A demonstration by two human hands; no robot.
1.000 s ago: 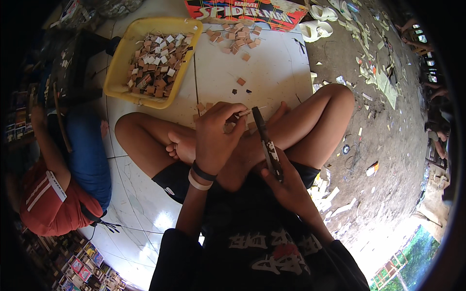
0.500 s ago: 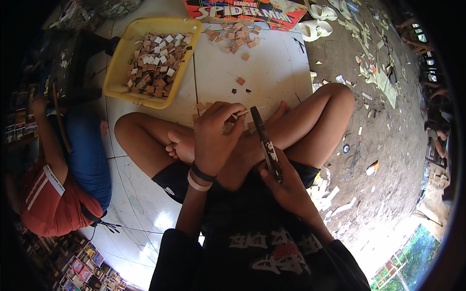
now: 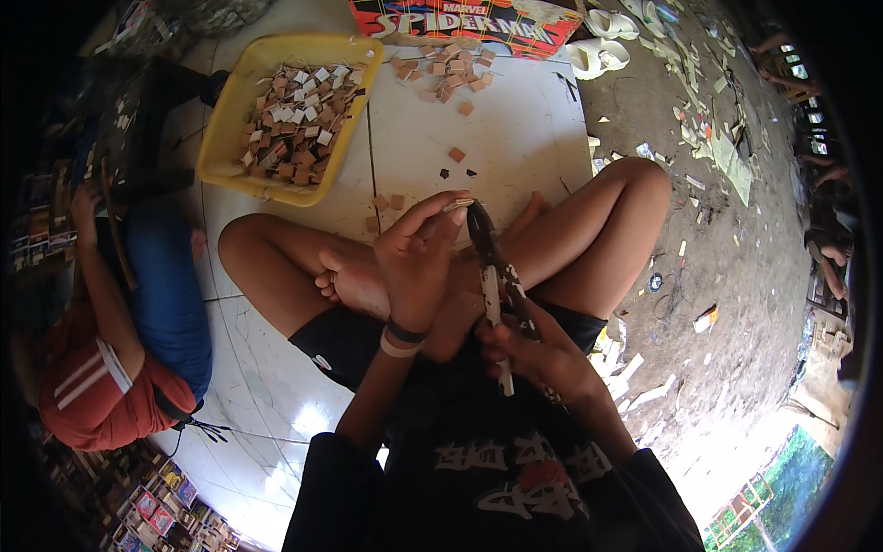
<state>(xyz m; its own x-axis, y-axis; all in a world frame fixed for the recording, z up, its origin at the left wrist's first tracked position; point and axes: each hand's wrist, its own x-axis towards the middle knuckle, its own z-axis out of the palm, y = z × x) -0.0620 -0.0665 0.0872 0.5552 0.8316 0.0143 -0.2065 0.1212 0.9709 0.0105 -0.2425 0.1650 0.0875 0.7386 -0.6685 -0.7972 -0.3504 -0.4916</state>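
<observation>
My left hand [image 3: 418,262] pinches a small brown square piece [image 3: 460,203] between thumb and fingertips, above my crossed legs. My right hand [image 3: 544,357] is wrapped round the worn handles of a pair of pliers [image 3: 492,262], which stand a little apart. The dark jaws point away from me and meet the edge of the small piece; whether they bite on it is hard to tell. A few loose brown squares [image 3: 396,201] lie on the tiles just beyond my left hand.
A yellow plastic basin [image 3: 210,138] full of brown and white squares stands ahead to the left. More squares [image 3: 452,69] are heaped near a red printed box [image 3: 469,28]. White clogs [image 3: 598,57] and paper scraps lie on the dirt ground. A person in red [image 3: 110,391] sits at left.
The pliers have turned so both handles show, and their jaws have come to the small piece. My left hand has shifted slightly right. The arm of the person at left has moved.
</observation>
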